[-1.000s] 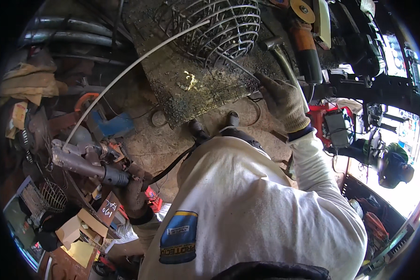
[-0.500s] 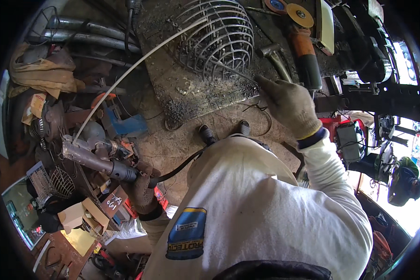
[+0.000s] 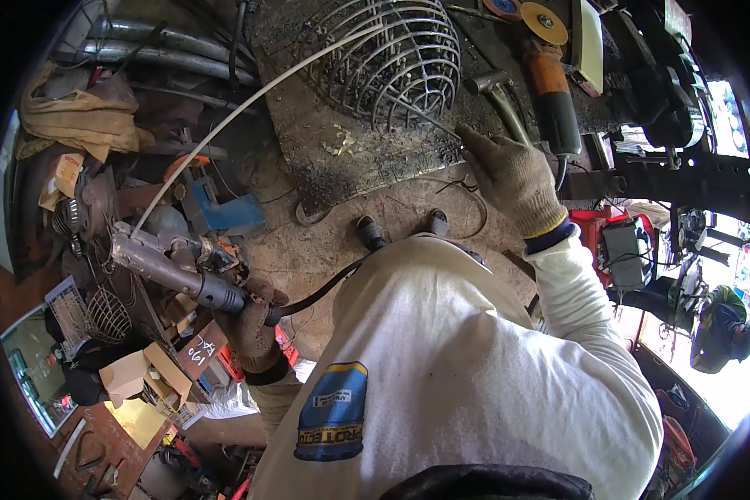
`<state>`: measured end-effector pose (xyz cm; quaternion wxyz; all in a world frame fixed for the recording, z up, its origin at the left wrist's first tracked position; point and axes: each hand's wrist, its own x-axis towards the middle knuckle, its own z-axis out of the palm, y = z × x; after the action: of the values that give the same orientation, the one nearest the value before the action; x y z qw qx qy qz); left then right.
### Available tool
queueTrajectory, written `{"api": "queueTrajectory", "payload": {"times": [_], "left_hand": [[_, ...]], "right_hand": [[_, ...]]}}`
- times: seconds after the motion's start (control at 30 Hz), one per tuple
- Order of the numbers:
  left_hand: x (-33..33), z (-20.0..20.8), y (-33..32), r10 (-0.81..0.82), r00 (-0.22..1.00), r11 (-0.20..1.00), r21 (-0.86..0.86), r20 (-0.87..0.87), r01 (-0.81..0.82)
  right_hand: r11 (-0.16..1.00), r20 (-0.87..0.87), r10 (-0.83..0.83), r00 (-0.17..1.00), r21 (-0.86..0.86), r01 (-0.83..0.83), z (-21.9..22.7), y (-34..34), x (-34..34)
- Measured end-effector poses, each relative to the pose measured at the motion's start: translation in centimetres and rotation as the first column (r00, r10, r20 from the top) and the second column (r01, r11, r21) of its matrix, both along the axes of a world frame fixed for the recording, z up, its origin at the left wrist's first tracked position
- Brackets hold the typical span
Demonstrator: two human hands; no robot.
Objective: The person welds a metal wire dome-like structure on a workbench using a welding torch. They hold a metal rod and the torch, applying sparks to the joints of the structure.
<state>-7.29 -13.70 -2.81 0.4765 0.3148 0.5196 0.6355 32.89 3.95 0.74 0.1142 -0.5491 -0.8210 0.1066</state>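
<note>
A domed wire cage (image 3: 429, 62) of curved metal rods lies on a dark, debris-strewn work board (image 3: 375, 167). My gloved left hand (image 3: 254, 329) is closed round the handle of a welding electrode holder (image 3: 162, 267) at lower left. From its jaw a long, pale welding electrode (image 3: 242, 108) arcs up to the cage, its tip reaching the bars. My gloved right hand (image 3: 512, 179) pinches the near end of a thin metal rod (image 3: 425, 118), whose far end meets the cage's near side. Whether that rod is joined to the cage I cannot tell.
Right of the cage lie a hammer (image 3: 504, 104) and an orange-and-black angle grinder (image 3: 550, 92). A black cable (image 3: 329, 292) trails from the holder past my body. Clutter on the left includes metal pipes (image 3: 167, 60) and a cardboard box (image 3: 146, 375). Another person (image 3: 721, 329) is at far right.
The electrode's tip has shifted slightly to the right along the cage bars. Both hands keep their holds, and the whole view has moved a little.
</note>
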Motion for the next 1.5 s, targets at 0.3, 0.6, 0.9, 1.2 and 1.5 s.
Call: {"api": "queueTrajectory", "payload": {"times": [0.3,0.6,0.9,1.2,1.5], "left_hand": [[0.3,0.6,-0.1,-0.045,0.997,0.999,-0.014,-0.067,0.044],[0.5,1.9,-0.9,0.013,0.994,0.999,-0.037,-0.113,-0.017],[0.0,2.6,-1.0,-0.1,0.927,0.991,-0.123,-0.362,0.059],[1.3,4.5,0.1,-0.129,0.866,0.979,-0.203,-0.483,0.033],[0.5,2.6,-0.6,-0.069,0.852,0.998,-0.026,-0.519,0.066]], "right_hand": [[1.0,0.035,0.014,0.999,0.024,-0.015,-0.3,0.4,0.4],[1.0,0.118,0.023,0.993,-0.017,-0.021,-0.7,0.6,0.6],[1.0,0.112,0.011,0.994,-0.009,-0.01,-0.5,0.6,0.5],[1.0,0.101,0.006,0.995,-0.013,-0.004,-0.6,0.5,0.6],[1.0,0.133,0.011,0.991,-0.024,-0.008,-0.2,0.6,0.5]]}}
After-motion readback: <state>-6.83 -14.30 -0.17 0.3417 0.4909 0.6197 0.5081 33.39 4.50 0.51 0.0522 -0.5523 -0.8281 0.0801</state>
